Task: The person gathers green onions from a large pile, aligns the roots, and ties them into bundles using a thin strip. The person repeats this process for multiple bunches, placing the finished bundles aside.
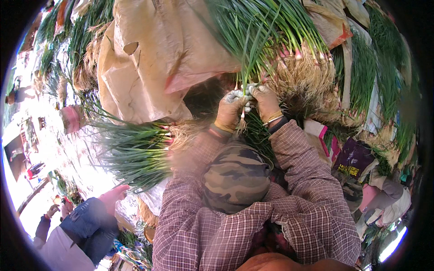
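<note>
In front of my chest, my left hand (231,107) and my right hand (264,98) meet, both in soiled, light-coated work gloves. Between them a green onion plant (244,91) stands upright, leaves up and roots hanging down; the left fingers pinch its stem. What the right fingers grip, at the leaves beside it, is partly hidden. Just beyond the hands lies a large heap of green onions (295,44) with long pale roots. A sorted pile of green onions (142,149) rests at the left, roots towards my left forearm.
A tan plastic sheet (152,61) covers the area ahead and left. A purple printed bag (352,159) lies at the right. More onion bundles (362,71) line the right side. Co-workers sit close by at the lower left (88,223) and the lower right (386,200).
</note>
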Demonstrator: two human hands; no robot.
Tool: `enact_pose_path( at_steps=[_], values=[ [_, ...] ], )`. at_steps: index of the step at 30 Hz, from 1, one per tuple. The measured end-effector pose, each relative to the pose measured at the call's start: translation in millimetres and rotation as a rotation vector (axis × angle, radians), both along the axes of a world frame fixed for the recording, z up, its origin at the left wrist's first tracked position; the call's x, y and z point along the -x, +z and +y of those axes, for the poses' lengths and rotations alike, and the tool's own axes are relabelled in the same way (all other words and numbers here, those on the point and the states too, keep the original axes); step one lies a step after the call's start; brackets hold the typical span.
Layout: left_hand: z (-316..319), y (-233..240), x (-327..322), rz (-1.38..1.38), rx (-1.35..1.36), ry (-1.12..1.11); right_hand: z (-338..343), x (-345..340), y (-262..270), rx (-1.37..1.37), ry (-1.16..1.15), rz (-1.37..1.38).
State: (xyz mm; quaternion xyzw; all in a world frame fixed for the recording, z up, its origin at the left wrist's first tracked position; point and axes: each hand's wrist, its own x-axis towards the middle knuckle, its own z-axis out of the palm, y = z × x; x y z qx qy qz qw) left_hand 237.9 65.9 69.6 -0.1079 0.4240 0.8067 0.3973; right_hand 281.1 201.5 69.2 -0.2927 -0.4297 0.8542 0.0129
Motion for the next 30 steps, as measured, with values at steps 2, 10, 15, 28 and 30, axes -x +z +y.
enact_pose_path(
  at_steps=[2, 10, 15, 28, 30],
  values=[
    [-1.8, -2.0, 2.5, -0.114, -0.159, 0.061, 9.7, -9.8, 1.5, 0.123, -0.154, 0.038],
    [-20.6, -0.9, 15.3, -0.088, -0.433, 0.014, 53.2, -29.3, 45.9, -1.02, 0.756, -0.1],
    [-7.2, -1.7, 9.2, -0.157, -0.429, -0.075, 74.2, 17.9, 29.7, -1.584, 0.409, -0.31],
    [-3.2, -0.5, 4.0, -0.086, -0.293, -0.073, 37.9, -27.3, 64.3, -1.035, 0.399, -0.027],
    [-0.2, -0.2, 0.5, 0.028, -0.288, -0.103, 12.9, -31.0, 49.8, -1.011, 0.433, 0.001]
  ],
)
